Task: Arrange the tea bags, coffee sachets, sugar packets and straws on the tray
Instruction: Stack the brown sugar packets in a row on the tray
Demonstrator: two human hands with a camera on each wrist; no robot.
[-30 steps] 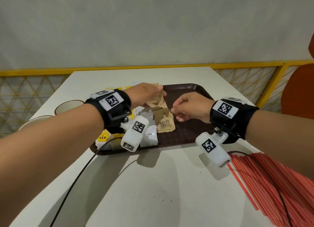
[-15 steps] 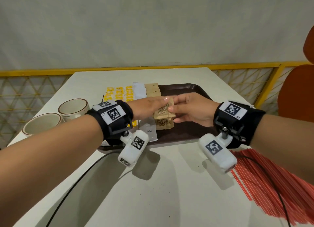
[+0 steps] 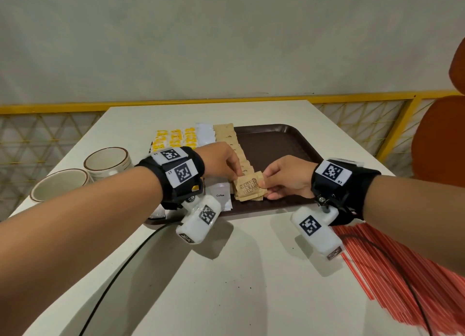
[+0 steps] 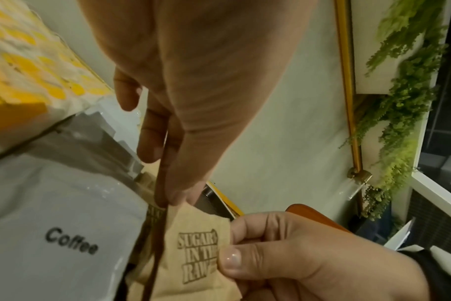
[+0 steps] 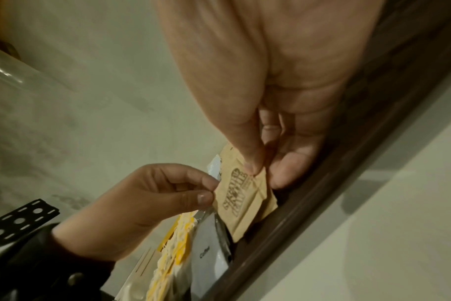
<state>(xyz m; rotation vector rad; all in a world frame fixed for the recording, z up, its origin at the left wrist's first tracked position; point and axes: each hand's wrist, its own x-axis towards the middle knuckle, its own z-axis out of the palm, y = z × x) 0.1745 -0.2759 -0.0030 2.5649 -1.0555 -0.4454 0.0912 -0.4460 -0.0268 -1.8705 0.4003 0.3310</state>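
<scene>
Both forearms reach forward, each wrist banded in black. The left grip point(image 3: 224, 163) and right grip point(image 3: 286, 178) meet fingertip to fingertip, each pinching with thumb and curled fingers.

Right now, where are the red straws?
In the head view, the red straws lie on the table, off the tray, under the person's right forearm.

Two cups point(image 3: 83, 174) stand touching on the white table point(image 3: 251, 272), left
</scene>
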